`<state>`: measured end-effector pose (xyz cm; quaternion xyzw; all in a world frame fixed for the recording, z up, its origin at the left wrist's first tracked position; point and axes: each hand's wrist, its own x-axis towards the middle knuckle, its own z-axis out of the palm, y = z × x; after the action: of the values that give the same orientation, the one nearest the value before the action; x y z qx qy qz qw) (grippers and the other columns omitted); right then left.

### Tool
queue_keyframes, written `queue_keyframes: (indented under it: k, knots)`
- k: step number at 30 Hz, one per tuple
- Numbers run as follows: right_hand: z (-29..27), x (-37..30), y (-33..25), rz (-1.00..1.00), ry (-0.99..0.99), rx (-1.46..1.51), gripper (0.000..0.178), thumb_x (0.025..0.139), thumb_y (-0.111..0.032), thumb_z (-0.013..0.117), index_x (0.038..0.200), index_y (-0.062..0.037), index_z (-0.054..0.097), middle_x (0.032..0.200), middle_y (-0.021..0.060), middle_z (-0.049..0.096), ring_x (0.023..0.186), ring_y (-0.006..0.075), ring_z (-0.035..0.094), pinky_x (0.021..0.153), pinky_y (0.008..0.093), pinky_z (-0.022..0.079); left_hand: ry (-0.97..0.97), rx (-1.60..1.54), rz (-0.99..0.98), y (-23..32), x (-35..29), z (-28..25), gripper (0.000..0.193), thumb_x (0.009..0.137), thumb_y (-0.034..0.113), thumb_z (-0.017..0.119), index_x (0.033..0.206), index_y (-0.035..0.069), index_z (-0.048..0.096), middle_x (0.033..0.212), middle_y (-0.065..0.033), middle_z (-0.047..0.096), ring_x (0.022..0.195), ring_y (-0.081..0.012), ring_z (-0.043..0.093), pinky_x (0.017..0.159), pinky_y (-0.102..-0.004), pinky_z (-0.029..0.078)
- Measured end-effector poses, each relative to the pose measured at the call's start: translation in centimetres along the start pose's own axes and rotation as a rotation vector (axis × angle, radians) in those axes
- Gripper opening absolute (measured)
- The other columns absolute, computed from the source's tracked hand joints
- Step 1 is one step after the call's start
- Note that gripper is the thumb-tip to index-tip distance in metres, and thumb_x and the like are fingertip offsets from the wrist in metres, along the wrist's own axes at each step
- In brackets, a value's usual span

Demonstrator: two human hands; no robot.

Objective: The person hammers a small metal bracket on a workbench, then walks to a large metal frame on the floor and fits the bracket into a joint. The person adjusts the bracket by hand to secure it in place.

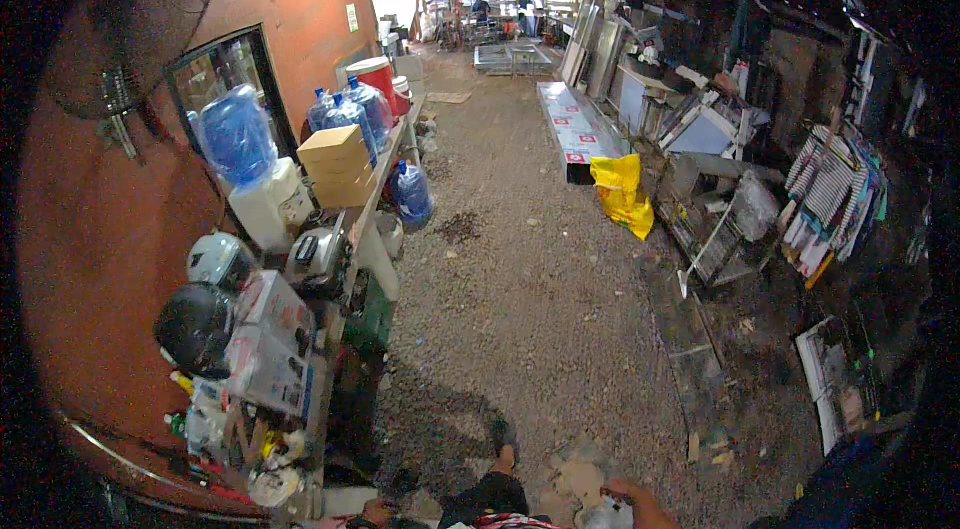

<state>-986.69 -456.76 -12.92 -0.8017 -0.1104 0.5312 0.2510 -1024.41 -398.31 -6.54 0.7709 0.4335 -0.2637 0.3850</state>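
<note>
At the lower edge, right of the middle, my right hand (643, 502) curls its fingers round a small whitish-grey thing (606, 513). The frame cuts that thing off, and its kind does not show. My left hand (377, 511) is low at the left of my body, beside the near end of the bench. Only a small dark part of it is in view, so its fingers cannot be read. Between the hands, my foot (504, 459) is on the gravel floor (520, 349).
A cluttered bench (365, 214) along the orange wall holds water jugs (238, 134), a cardboard box (338, 165) and helmets (196, 329). On the right are a long silver box (570, 119), a yellow sack (624, 194), a metal rack (715, 229) and hanging clothes (832, 184).
</note>
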Motion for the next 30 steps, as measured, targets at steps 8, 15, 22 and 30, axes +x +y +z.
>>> queue_keyframes:
  k: [8,15,22,30]
  knots:
    - [-14.1,5.4,-9.8,0.346,0.192,0.414,0.032,0.085,-0.037,0.068,0.08,-0.0068,0.074,0.069,0.0074,0.062,0.067,0.0216,0.058,0.064,0.0426,0.048,-0.059,0.14,0.034,15.4,20.0,-8.4,0.044,0.089,0.044,0.069,0.106,0.004,0.076,0.083,-0.0132,0.074,0.069,-0.0267,0.07,0.069,-0.0469,0.058]
    - [-28.8,13.3,-20.6,0.332,0.38,0.609,0.029,0.084,-0.034,0.068,0.08,-0.0067,0.074,0.071,0.0091,0.064,0.07,0.0241,0.061,0.065,0.0437,0.049,-0.121,0.137,0.292,43.8,38.7,-18.7,0.037,0.089,0.029,0.07,0.113,0.0,0.074,0.087,-0.0141,0.077,0.068,-0.022,0.071,0.062,-0.042,0.055]
    - [-44.5,34.7,-31.3,0.293,0.207,0.472,0.026,0.082,-0.032,0.069,0.08,-0.0066,0.075,0.074,0.0107,0.067,0.072,0.0266,0.064,0.066,0.0448,0.051,0.047,-0.364,0.212,52.8,55.4,-26.7,0.027,0.084,0.027,0.075,0.099,0.005,0.079,0.079,-0.0107,0.076,0.069,-0.0211,0.072,0.065,-0.0392,0.056]
    - [-80.8,58.2,-47.5,0.126,0.328,-0.118,0.022,0.08,-0.028,0.07,0.081,-0.0066,0.075,0.077,0.0126,0.07,0.074,0.0294,0.068,0.067,0.046,0.052,0.051,-0.128,-0.159,59.2,59.6,-32.2,0.028,0.085,0.033,0.07,0.097,0.009,0.08,0.082,-0.0102,0.076,0.075,-0.0249,0.072,0.071,-0.0417,0.056]
